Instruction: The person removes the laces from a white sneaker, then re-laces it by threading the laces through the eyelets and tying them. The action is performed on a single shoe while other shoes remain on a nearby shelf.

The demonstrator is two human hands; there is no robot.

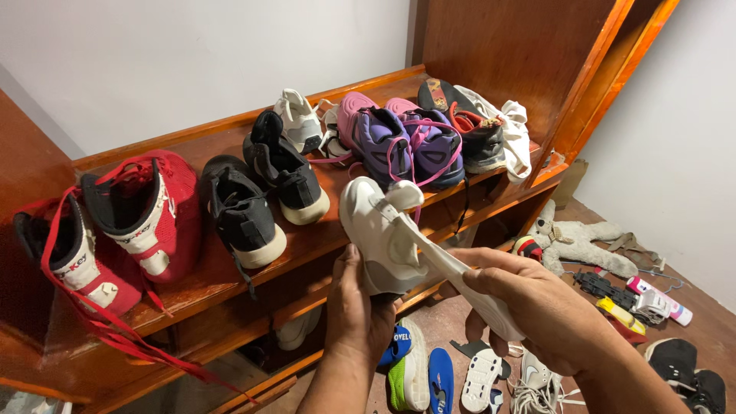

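In my hands: cream-white leather sneaker [379,230] with white insole [468,287]. On the red-brown wooden shelf [322,234]: red-and-white high-top boots [146,211], black sneakers with cream soles [264,195], purple sneakers with pink laces [406,142]. Floor: grey plush toy [575,241].

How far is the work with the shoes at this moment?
Done: red, black and purple pairs stand on the wooden shelf. In hand: the left hand holds a white shoe while the right hand grips its white insole. Left: loose shoes and insoles lie on the floor.
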